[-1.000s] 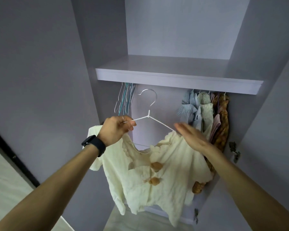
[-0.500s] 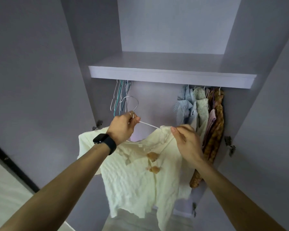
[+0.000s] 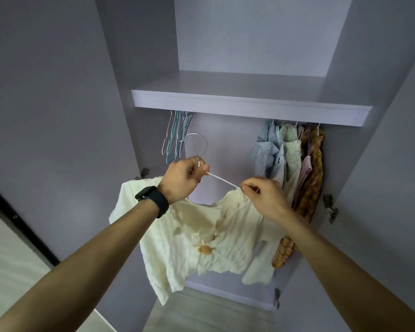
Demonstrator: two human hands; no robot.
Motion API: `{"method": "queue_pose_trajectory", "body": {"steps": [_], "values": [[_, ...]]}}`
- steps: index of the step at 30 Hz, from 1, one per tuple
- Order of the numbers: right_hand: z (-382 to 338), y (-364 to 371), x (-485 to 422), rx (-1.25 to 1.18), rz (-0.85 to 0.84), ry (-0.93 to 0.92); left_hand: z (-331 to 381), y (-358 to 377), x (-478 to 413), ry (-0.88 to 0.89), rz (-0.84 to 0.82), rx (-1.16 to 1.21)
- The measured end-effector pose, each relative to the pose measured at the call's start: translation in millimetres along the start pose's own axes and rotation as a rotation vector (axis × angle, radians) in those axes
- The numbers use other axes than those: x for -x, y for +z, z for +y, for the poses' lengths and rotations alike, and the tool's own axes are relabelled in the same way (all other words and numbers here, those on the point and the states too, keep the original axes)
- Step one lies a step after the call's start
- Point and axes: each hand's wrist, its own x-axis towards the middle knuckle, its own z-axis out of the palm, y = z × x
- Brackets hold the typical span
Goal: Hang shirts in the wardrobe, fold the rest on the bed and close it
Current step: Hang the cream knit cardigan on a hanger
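At ten o'clock, bare hangers (image 3: pixel 177 137) hang bunched under the shelf (image 3: pixel 249 109), too tangled to count. My left hand (image 3: pixel 182 180) has its grip closed on the neck of one white wire hanger (image 3: pixel 223 180). One cream shirt (image 3: pixel 216 236) drapes from it at centre, before the open wardrobe (image 3: pixel 228 144). My right hand (image 3: pixel 265 197) pinches the shirt's shoulder onto the wire. I reckon that shoulder slips off if released early. At two o'clock hang roughly five hung garments (image 3: pixel 290 159).
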Motion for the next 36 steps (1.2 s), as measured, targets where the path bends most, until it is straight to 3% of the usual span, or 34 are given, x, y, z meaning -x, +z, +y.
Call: {"method": "queue_pose_trajectory", "body": {"steps": [7, 14, 17, 20, 28, 32, 36], "values": [[2, 7, 12, -0.168, -0.256, 0.133, -12, -4, 11, -0.044, -0.017, -0.013], [-21, 20, 10, -0.308, 0.04, 0.06, -24, 6, 15, -0.07, -0.102, -0.113], [-27, 19, -1, -0.227, -0.058, 0.021, -23, 10, 14, -0.065, -0.061, -0.067], [-7, 15, 4, -0.151, -0.217, 0.095, -28, 3, 14, -0.092, -0.062, -0.037], [78, 9, 47, 0.287, -0.334, 0.296, -49, -29, 9, -0.162, 0.011, -0.034], [71, 11, 46, 0.175, -0.3, 0.293, -50, -23, 9, -0.151, -0.024, -0.027], [34, 19, 32, 0.001, -0.206, 0.093, -44, -8, 8, -0.117, -0.054, -0.03]]}}
